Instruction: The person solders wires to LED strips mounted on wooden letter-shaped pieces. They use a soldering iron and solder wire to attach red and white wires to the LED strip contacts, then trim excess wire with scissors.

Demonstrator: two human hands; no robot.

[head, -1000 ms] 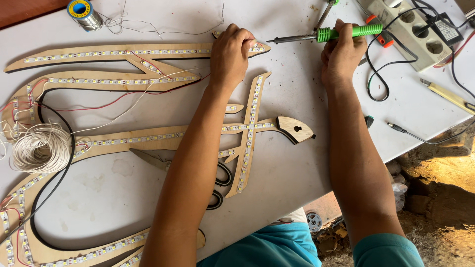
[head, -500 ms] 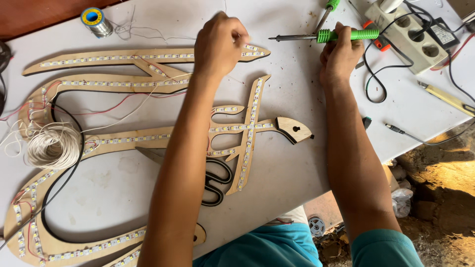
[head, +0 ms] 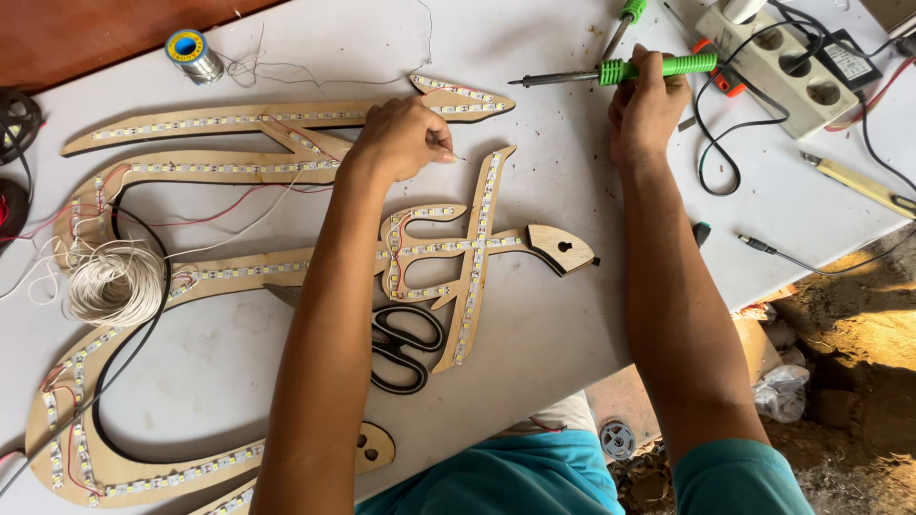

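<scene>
My right hand point(head: 647, 107) grips the green handle of a soldering iron point(head: 611, 72), whose metal tip points left above the white table point(head: 572, 343). My left hand point(head: 401, 138) is closed, pinching a thin wire just left of the upright arm of a wooden cut-out shape point(head: 472, 253) lined with LED strips. More curved wooden pieces point(head: 219, 119) with LED strips spread to the left under my forearm. Black scissors point(head: 405, 348) lie beside my left arm.
A solder spool point(head: 193, 52) sits at the top left, a coil of white wire point(head: 114, 284) at the left. A white power strip point(head: 778, 59) with cables, a screwdriver point(head: 622, 21) and a yellow tool point(head: 859, 183) lie at the right. Dirt floor shows beyond the table's right edge.
My left hand has drawn back from the pointed tip of the top wooden piece toward the upright arm. My right hand still holds the soldering iron in about the same spot.
</scene>
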